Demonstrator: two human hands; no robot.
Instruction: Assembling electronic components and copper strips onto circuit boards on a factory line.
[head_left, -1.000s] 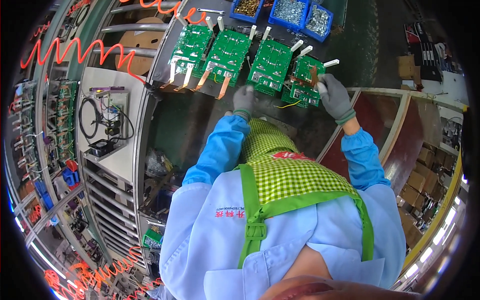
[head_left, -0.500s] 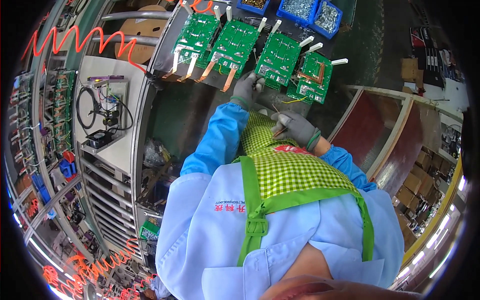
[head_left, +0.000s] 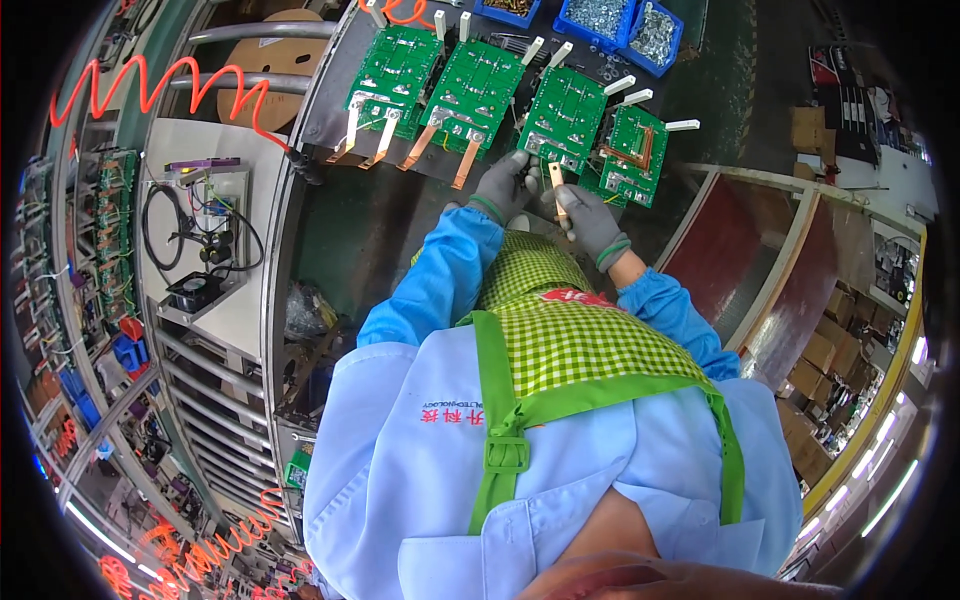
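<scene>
Strip (head_left: 558,188) looks narrow, coppery; both hands (head_left: 594,222) wear grey gloves (head_left: 498,188).

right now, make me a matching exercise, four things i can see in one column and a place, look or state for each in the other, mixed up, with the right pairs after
Column one
1. copper-coloured strip
2. left hand
3. apron
4. blue bins

Column two
a. green checked
b. filled with small metal parts
c. held in the right hand
d. by the near-left corner of the third circuit board from the left

Pairs: 1-c, 2-d, 3-a, 4-b
</scene>
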